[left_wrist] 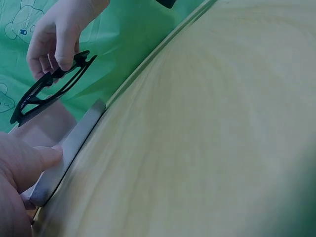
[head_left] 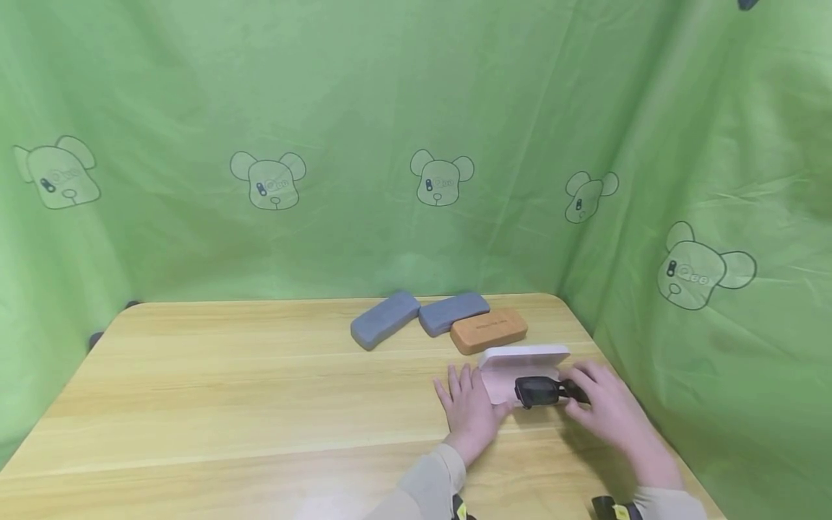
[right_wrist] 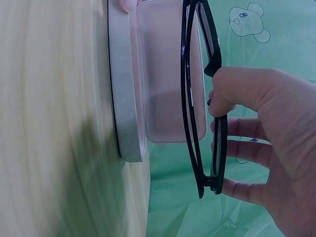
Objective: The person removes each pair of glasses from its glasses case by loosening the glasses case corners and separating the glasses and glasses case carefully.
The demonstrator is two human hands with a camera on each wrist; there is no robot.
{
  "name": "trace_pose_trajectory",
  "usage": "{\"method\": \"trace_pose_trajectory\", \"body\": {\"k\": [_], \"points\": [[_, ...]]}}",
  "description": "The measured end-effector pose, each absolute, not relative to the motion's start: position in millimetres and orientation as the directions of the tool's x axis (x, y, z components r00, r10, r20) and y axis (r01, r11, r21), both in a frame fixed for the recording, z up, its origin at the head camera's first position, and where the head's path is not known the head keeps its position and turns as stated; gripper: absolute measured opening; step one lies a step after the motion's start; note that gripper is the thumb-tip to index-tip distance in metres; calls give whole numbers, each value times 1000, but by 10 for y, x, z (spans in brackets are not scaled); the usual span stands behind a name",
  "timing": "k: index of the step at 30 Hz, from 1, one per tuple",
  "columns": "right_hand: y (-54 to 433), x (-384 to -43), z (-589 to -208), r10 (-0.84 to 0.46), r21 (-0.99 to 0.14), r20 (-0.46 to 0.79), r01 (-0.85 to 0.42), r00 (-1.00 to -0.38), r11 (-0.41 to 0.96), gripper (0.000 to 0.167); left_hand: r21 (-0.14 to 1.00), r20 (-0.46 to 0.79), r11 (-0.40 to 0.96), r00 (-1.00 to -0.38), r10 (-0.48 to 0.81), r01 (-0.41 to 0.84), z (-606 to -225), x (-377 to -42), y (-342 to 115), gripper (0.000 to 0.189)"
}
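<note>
A: Two hands on my remote feed. What's the right hand [head_left: 604,404] doing?

B: Pinching. I've got its thumb on one side of the black sunglasses [head_left: 537,391], fingers on the other. The lower fingers are spaced apart on my right-wrist cam.

A: Where are the sunglasses relative to those fingertips?

B: Just left of them, held over the white glasses case [head_left: 497,390]. I can't tell if they touch its pink lining [right_wrist: 165,74].

A: Lid?

B: I see the lid [head_left: 523,352] raised, standing on the far side, beyond the fingers of both hands.

A: Left hand [head_left: 473,412]?

B: Fingers spread, just left of the case. On my left-wrist cam its thumb [left_wrist: 48,157] rests on the case's near wall. I can't make out from my views how firmly it presses.

A: Anything past the left fingertips?

B: Three closed cases. Orange-brown case [head_left: 490,330] is nearest, then a blue-gray case [head_left: 453,312] against it, then another blue-gray one [head_left: 385,320] farther left. All on the wooden table [head_left: 227,404].

A: Backdrop?

B: Green curtain [head_left: 357,238] beyond all the fingers, printed with bear faces [head_left: 273,184].
</note>
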State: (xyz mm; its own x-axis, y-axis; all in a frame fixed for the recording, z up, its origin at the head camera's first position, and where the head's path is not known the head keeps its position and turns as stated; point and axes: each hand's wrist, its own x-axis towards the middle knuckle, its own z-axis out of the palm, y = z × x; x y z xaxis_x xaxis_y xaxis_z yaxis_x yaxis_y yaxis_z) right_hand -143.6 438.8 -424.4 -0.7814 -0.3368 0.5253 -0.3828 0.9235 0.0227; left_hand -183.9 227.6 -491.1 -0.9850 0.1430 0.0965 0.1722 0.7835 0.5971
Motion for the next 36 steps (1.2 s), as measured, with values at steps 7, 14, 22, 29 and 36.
{"method": "trace_pose_trajectory", "body": {"k": [7,14,22,29,36], "points": [[4369,-1392,-4252,-334,8,488,-379,-806,926,46,650,101,736,-981,164,190,-4903,-1845,2232,83],[4346,-1355,-4302,-314,-33,426,-361,-848,932,44,669,94,718,-980,173,191,-4890,-1845,2220,83],[4337,-1346,-4361,-312,-73,374,-363,-873,929,41,669,89,720,-982,169,185,-4891,-1850,2227,81],[4304,-1344,-4385,-286,-137,274,-332,-918,933,39,664,97,723,-981,168,189,-4913,-1865,2237,79],[4295,-1361,-4429,-303,-147,235,-342,-924,928,40,663,98,724,-980,171,192,-4911,-1868,2225,80]]}}
